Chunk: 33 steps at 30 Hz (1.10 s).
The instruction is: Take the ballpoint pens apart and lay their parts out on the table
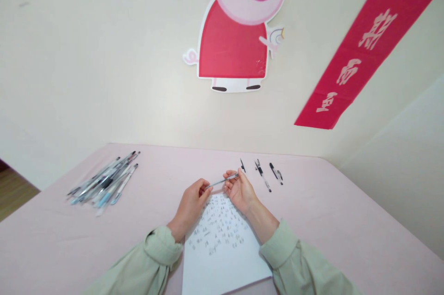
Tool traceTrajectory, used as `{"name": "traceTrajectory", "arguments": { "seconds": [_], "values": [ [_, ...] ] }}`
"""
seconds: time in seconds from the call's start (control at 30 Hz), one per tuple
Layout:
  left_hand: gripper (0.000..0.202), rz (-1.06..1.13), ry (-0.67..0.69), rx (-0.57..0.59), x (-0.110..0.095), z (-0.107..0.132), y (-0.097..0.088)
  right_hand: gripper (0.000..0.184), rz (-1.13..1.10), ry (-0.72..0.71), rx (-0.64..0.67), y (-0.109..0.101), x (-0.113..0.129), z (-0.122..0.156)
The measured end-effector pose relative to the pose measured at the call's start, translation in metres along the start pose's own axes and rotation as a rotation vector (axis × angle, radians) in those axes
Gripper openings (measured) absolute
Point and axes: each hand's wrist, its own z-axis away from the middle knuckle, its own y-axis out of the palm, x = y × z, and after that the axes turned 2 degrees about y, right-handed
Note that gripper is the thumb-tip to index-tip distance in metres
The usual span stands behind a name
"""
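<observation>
A slim grey pen is held up at a slant between my two hands, above the top edge of a white sheet of paper. My left hand pinches its lower left end. The fingertips and thumb of my right hand close on its upper right end, palm partly turned up. Small handwritten marks cover the upper part of the sheet, too small to read. Both forearms, in pale green sleeves, lie along the sides of the paper.
Several pens lie in a loose pile on the left of the pink table. Beyond my right hand are a small black piece, a pen with black parts and another black-and-clear group. A wall stands behind the table.
</observation>
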Motion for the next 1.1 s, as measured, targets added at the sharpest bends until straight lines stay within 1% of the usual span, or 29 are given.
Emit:
{"name": "traceTrajectory", "arguments": {
  "seconds": [0.13, 0.33, 0.47, 0.57, 0.67, 0.87, 1.03, 1.1],
  "values": [
    [0.029, -0.155, 0.058, 0.027, -0.001, 0.001, -0.001, 0.034, 0.004, -0.017, -0.003, -0.003, -0.001, -0.003],
    [0.028, -0.340, 0.128, 0.128, -0.006, 0.004, -0.002, 0.035, 0.060, -0.020, 0.012, -0.003, 0.000, -0.004],
    [0.031, -0.399, 0.138, 0.165, -0.009, 0.005, -0.003, 0.037, 0.063, -0.018, -0.001, -0.003, -0.001, -0.004],
    [0.033, -0.430, 0.110, 0.178, -0.010, 0.005, -0.003, 0.038, 0.076, -0.033, -0.006, -0.003, -0.002, -0.004],
    [0.034, -0.407, 0.080, 0.202, -0.010, 0.004, -0.003, 0.038, 0.082, -0.040, 0.004, -0.003, -0.003, -0.005],
    [0.036, -0.286, 0.041, 0.238, -0.005, 0.002, -0.004, 0.038, 0.094, -0.063, 0.030, -0.006, -0.004, -0.006],
    [0.051, -0.163, -0.057, 0.200, -0.004, 0.000, -0.004, 0.035, 0.075, -0.082, 0.070, -0.002, -0.004, -0.003],
    [0.051, -0.145, -0.072, 0.183, -0.006, 0.000, -0.003, 0.035, 0.076, -0.083, 0.076, 0.000, -0.005, -0.001]
  ]
}}
